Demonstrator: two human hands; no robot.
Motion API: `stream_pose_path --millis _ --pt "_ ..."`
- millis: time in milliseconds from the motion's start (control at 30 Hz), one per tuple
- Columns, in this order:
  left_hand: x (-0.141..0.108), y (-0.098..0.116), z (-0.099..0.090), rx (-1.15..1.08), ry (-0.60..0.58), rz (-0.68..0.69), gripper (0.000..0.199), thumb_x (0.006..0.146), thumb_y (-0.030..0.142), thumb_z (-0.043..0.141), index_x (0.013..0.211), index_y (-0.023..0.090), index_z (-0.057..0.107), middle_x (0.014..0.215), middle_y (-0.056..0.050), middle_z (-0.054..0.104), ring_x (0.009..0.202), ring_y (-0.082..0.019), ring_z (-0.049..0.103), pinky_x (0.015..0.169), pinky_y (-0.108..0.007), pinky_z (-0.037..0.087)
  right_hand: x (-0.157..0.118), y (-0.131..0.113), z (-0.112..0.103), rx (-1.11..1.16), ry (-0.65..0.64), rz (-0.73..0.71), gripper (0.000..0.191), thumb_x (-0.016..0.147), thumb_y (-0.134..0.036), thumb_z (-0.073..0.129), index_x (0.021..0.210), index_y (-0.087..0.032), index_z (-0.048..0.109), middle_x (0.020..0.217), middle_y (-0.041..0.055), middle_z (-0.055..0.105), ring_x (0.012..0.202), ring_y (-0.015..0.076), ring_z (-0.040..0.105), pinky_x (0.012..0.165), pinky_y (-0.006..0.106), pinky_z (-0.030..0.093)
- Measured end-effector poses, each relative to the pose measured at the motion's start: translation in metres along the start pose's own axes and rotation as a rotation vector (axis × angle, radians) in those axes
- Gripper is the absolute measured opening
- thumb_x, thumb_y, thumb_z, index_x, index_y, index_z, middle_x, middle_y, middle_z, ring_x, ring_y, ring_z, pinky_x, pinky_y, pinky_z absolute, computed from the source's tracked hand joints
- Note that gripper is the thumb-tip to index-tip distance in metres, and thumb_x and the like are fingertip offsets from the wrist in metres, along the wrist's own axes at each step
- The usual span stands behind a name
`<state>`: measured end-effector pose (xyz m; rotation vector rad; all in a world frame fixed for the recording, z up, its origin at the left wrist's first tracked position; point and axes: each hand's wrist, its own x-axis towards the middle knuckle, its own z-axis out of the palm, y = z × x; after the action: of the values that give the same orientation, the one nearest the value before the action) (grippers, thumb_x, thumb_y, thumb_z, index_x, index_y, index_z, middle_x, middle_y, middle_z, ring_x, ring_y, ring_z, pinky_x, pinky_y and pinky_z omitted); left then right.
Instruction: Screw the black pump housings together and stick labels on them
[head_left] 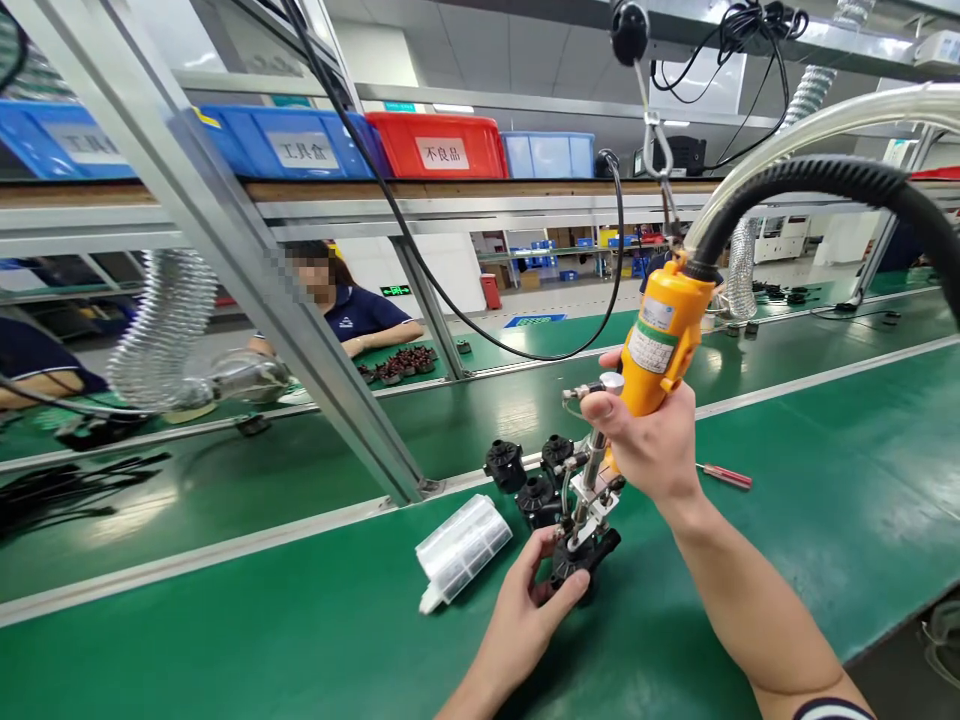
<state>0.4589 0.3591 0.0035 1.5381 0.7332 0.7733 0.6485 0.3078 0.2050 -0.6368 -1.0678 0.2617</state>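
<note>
My right hand (660,440) is wrapped round an orange powered screwdriver (654,340), which hangs from a hook and has a thick black hose and a clear one at its top. The tool slants down to the left, and its metal tip meets a black plastic pump housing (574,570) on the green bench. Fingers and thumb of my left hand (529,600) grip that housing from the left and front. Just behind it stand several more black housings (505,465). The tip's exact contact point is too small to make out.
Left of my hands lies a clear plastic cartridge (463,548). A red-handled screwdriver (726,476) rests at right. A slanted metal post (300,330) rises at left. Blue and red bins (439,146) line the shelf above; a black cable (450,318) droops below it. A co-worker (352,315) sits across.
</note>
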Motion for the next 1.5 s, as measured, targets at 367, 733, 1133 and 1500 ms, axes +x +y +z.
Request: stream_pose_path --millis 367,733,1133,1500 --pt "0.004 0.008 0.003 0.031 0.031 -0.035 0.067 0.078 0.057 0.085 0.127 0.020 0.061 0.125 -0.009 0.064 0.109 -0.027 0.063 0.080 -0.030 0.060 -0.011 0.022 0.012 0.007 -0.073 0.183 0.062 0.077 -0.057 0.099 0.098 -0.019 0.055 0.071 -0.0029 0.048 0.056 0.0131 0.043 0.048 0.024 0.038" --pt "0.002 0.009 0.005 0.182 0.054 -0.034 0.066 0.080 0.062 0.079 0.124 0.019 0.056 0.122 -0.010 0.062 0.086 -0.021 0.060 0.070 -0.031 0.053 -0.013 0.039 0.013 -0.015 -0.094 0.214 0.061 0.076 -0.056 0.099 0.100 -0.019 0.057 0.068 -0.0050 0.048 0.058 0.0128 0.042 0.053 0.023 0.039" --pt "0.012 0.007 -0.012 -0.199 -0.180 -0.086 0.063 0.083 0.054 0.082 0.122 0.028 0.041 0.112 -0.007 0.071 0.094 -0.022 0.067 0.084 -0.034 0.051 0.004 -0.014 -0.022 -0.144 0.040 -0.061 0.048 0.081 -0.050 0.095 0.100 -0.014 0.070 0.083 0.0025 0.058 0.053 0.0105 0.046 0.044 0.021 0.044" --pt "0.003 0.019 0.009 -0.082 0.071 -0.108 0.086 0.075 0.053 0.087 0.142 0.025 0.042 0.120 -0.008 0.073 0.113 -0.026 0.066 0.093 -0.033 0.051 -0.001 -0.003 -0.001 -0.137 0.009 0.027 0.065 0.080 -0.074 0.088 0.100 -0.018 0.064 0.082 0.0031 0.055 0.058 0.0140 0.045 0.046 0.024 0.044"
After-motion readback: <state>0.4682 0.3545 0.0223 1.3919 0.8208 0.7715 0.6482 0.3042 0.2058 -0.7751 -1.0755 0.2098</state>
